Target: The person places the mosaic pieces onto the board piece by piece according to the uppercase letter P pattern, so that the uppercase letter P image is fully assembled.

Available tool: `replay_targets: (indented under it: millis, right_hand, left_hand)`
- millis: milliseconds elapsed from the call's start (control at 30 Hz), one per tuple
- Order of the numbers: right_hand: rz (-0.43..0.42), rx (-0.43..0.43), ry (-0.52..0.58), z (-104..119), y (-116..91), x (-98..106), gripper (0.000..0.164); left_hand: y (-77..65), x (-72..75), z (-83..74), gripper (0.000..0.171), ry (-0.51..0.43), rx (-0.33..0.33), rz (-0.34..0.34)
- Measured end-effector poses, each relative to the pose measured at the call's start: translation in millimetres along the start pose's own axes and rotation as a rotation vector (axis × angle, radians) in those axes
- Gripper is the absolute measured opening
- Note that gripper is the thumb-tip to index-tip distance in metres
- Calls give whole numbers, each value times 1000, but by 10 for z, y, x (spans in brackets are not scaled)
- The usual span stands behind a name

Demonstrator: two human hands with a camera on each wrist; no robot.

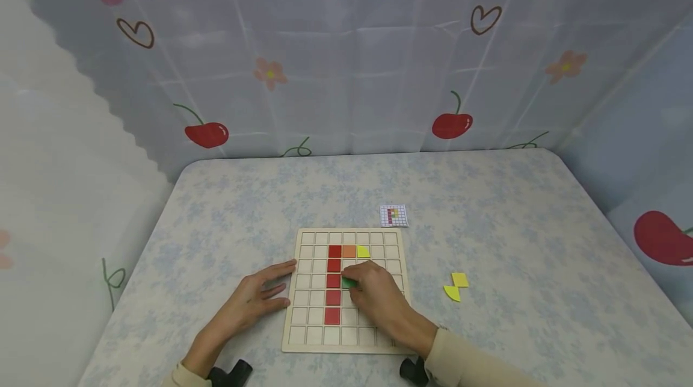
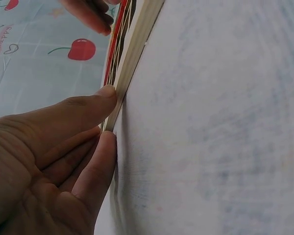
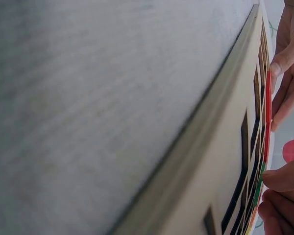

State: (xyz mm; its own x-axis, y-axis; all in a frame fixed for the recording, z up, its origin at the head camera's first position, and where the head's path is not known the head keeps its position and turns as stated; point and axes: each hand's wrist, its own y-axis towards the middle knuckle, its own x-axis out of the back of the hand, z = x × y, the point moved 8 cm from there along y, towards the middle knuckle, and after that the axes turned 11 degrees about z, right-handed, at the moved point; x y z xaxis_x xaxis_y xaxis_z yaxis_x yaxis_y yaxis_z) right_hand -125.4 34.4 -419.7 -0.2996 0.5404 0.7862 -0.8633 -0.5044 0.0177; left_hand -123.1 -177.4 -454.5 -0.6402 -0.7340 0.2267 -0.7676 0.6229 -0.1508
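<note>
A pale wooden grid board (image 1: 325, 348) lies on the table. Down one of its columns runs a line of several red square tiles (image 1: 332, 298). To the right of the top red tile are an orange square tile (image 1: 349, 251) and a yellow quarter-circle tile (image 1: 363, 251). My right hand (image 1: 379, 297) reaches over the board, thumb and index finger pinching a green tile (image 1: 348, 283) in the cell beside the middle red one. Part of that tile is hidden by the fingers. With fingers extended, my left hand (image 1: 254, 300) touches the board's left edge.
Right of the board lie a loose yellow square tile (image 1: 459, 280) and a yellow quarter-circle tile (image 1: 452, 294). A small card (image 1: 393, 216) printed with a coloured grid pattern sits just beyond the board's far edge. A printed curtain (image 1: 346, 74) hangs behind the table.
</note>
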Motion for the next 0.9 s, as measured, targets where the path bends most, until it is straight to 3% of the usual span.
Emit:
replay_targets:
  millis: [267, 567, 900]
  right_hand:
    - [-56, -46, 35, -141, -192, 147, 30]
    - [-143, -211, 41, -476, -561, 409, 30]
    - [-170, -380, 6, -846, -1029, 679, 32]
  left_hand:
    - [11, -4, 30, 67, -9, 33, -4]
    - [13, -7, 38, 65, -13, 38, -4]
    - [-5, -4, 24, 65, 13, 48, -9]
